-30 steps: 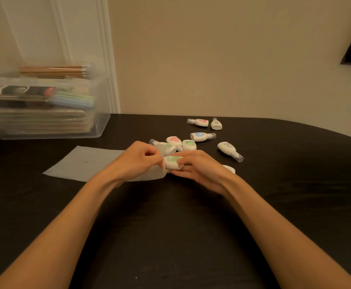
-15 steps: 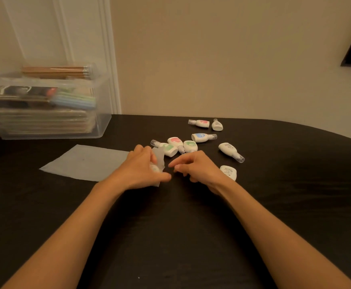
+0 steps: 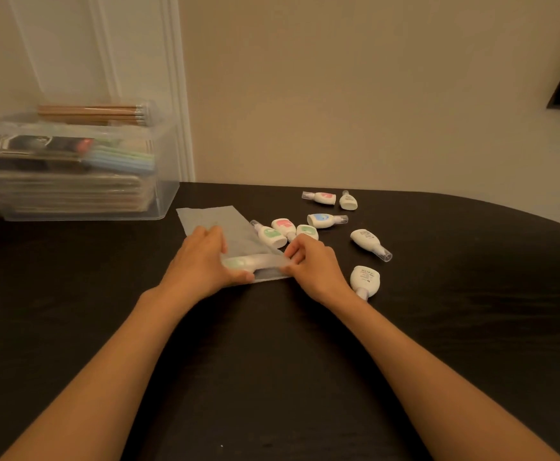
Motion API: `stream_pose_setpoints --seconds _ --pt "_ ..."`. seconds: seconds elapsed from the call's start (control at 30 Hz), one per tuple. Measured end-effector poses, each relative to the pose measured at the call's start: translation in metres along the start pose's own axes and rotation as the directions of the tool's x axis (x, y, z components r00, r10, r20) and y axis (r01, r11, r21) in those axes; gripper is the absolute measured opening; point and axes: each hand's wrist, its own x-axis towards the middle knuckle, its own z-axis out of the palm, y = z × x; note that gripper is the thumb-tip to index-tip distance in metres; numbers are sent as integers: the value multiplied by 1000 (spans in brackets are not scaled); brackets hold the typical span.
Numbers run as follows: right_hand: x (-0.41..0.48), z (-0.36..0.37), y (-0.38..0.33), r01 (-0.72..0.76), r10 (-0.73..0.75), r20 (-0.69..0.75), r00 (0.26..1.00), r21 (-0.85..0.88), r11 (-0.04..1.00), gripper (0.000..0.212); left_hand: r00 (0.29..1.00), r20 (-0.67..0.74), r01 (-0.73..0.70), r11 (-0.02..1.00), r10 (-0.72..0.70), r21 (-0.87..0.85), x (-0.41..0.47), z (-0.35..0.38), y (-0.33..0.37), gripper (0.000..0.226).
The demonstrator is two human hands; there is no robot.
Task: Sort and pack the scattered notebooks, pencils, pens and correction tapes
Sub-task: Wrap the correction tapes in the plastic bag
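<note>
Correction tape stage of the tidy-up. My left hand (image 3: 205,261) is wrapped over the near end of a thin see-through bag (image 3: 225,224) lying on the dark surface (image 3: 272,361). It's gripping the bag together with the one correction tape (image 3: 238,262) that's inside, a white one with a green patch. My right hand (image 3: 315,267) is pinching the bag's open edge between thumb and fingertips. So both hands are clamped on the same bag, close together, with the tape between them.

The loose tapes (image 3: 323,220) are scattered just beyond and to the right of my hands, eight by my count. A green one (image 3: 270,236) is right up against the bag and a white one (image 3: 365,281) sits beside my right wrist. The clear bin (image 3: 165,194) at the back left already has what look like notebooks and pens stacked in it, and the pencils (image 3: 92,113) are lying across the top.

My guess for the next move is to hold the mouth open with the left hand so the right can let go and feed in the nearest tape. The plastic is floppy, so the opening will probably collapse if I don't pin it. The tape inside could also slide back out if I tilt the bag.
</note>
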Motion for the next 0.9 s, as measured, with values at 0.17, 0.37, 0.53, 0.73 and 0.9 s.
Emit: stream_pose_setpoints --seconds 0.17,0.37,0.53,0.73,0.9 --pt "-1 7 -3 102 -99 47 994 -45 994 8 995 -76 70 997 -67 44 2 5 -1 31" --pt "4 6 -3 38 -38 12 999 7 999 7 995 -74 -75 997 73 -24 2 10 3 25" --pt "6 8 -5 41 -43 42 998 51 998 9 975 -212 -56 998 61 31 1 8 8 25" --pt "8 4 -8 -22 12 112 994 94 995 25 986 -167 21 994 -3 106 5 18 6 45" --pt "14 4 -9 -70 61 38 997 280 958 16 983 -184 -19 1000 18 -3 7 19 6 11"
